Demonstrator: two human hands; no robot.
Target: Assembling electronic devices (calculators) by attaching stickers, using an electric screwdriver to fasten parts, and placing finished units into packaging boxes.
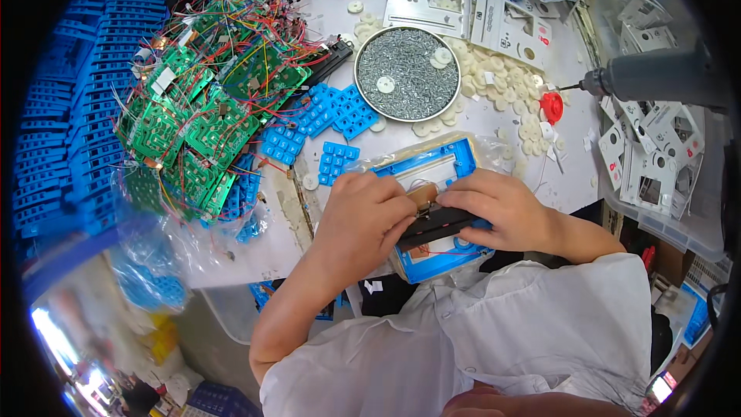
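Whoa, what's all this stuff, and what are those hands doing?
A person in a pale shirt is working on a blue plastic case. The left hand and right hand have their fingertips close together at a small brown piece, just above a black part lying across the case. Whether either hand is gripping it is hard to tell. Around them are a heap of green circuit boards, blue keypads and a round dish of little metal bits.
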